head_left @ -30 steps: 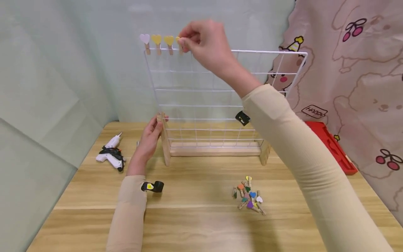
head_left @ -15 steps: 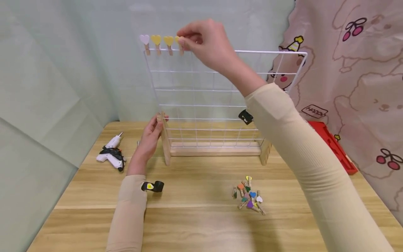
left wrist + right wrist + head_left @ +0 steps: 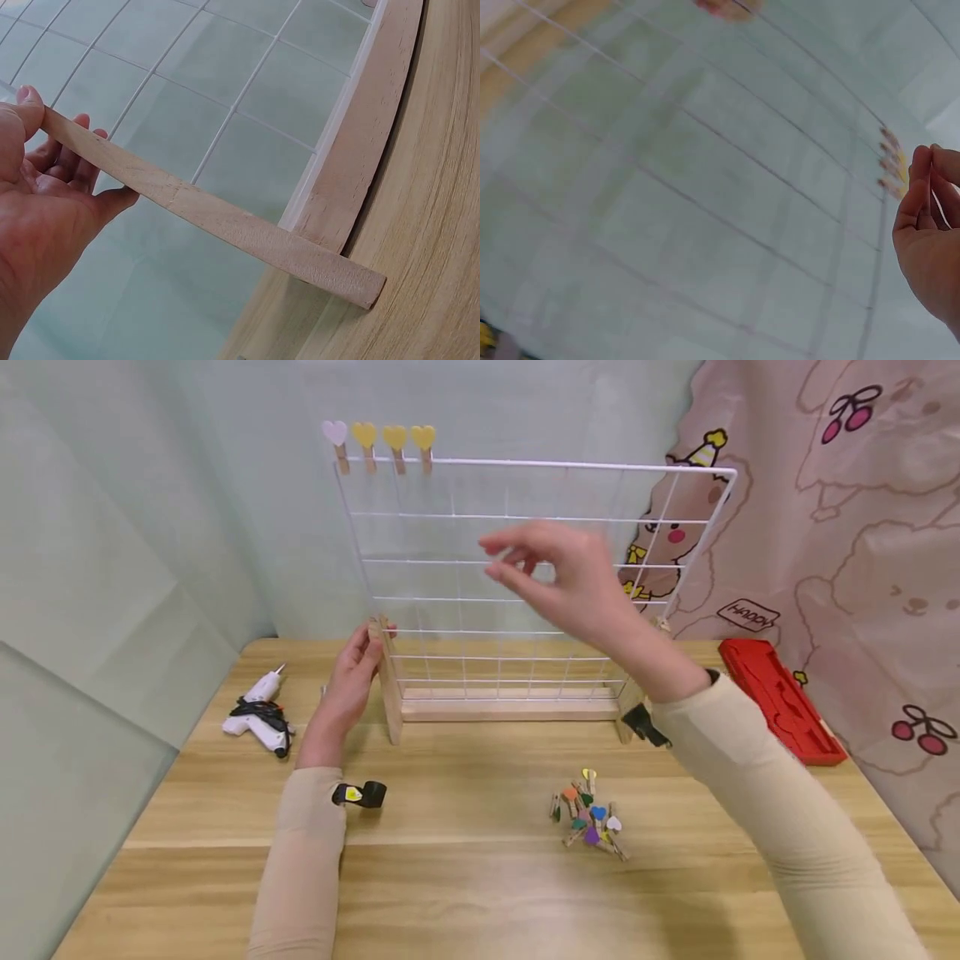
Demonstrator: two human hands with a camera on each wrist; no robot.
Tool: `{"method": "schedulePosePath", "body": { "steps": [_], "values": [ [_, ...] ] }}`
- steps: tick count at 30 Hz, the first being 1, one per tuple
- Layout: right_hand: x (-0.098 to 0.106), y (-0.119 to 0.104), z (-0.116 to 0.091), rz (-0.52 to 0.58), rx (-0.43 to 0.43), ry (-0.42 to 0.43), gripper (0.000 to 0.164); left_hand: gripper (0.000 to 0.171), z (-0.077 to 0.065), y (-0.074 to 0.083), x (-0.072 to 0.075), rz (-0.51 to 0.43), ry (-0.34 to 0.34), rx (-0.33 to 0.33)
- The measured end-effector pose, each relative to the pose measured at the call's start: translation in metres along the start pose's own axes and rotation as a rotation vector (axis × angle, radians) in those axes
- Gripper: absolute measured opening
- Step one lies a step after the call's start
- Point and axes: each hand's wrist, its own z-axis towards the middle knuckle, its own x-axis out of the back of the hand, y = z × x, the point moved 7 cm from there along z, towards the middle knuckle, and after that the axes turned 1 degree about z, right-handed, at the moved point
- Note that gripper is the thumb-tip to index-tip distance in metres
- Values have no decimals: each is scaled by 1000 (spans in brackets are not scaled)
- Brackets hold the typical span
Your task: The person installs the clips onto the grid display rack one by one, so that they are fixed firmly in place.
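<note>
A white wire grid rack (image 3: 585, 465) stands upright on wooden feet. My left hand (image 3: 351, 681) grips its left wooden post (image 3: 388, 693); the left wrist view shows the thumb and fingers around the post's upper end. Clipped along the left of the top wire are one pale heart clothespin (image 3: 335, 435) and three yellow heart clothespins (image 3: 395, 439). In front of the grid, below the top wire, is my right hand (image 3: 577, 577), with nothing between its loosely bent fingers. A loose pile of small heart clothespins (image 3: 592, 814) in mixed colours lies on the table.
A white glue gun (image 3: 258, 714) wrapped in its black cord lies at the table's left. At the back right sits a red plastic tray (image 3: 780, 702). Pale cloth hangs behind, with a pink patterned cloth (image 3: 885, 577) at the right.
My right hand has let go of the third yellow heart clothespin, which stays on the top wire, and has moved down and right. My left hand keeps its grip on the post.
</note>
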Motion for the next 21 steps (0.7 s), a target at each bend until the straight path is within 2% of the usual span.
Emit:
{"method": "schedulePosePath", "body": {
  "steps": [3,5,8,14,17,21],
  "values": [
    [-14,20,-46,0,23,-47,21,51,0,0,0,9,-3,4],
    [-24,37,-78,-13,-7,-97,20,51,0,0,0,-1,-3,5],
    [-38,64,-125,-48,-102,-178,18,50,0,1,-1,-16,-2,1],
    [-58,111,-213,-94,-391,-322,14,48,1,0,-2,-12,0,-7],
    [-62,124,-241,-121,-491,-356,10,48,1,0,-1,-13,4,-6],
    [-63,130,-259,-145,-550,-347,6,48,-1,1,0,-7,0,2]
  ]
}}
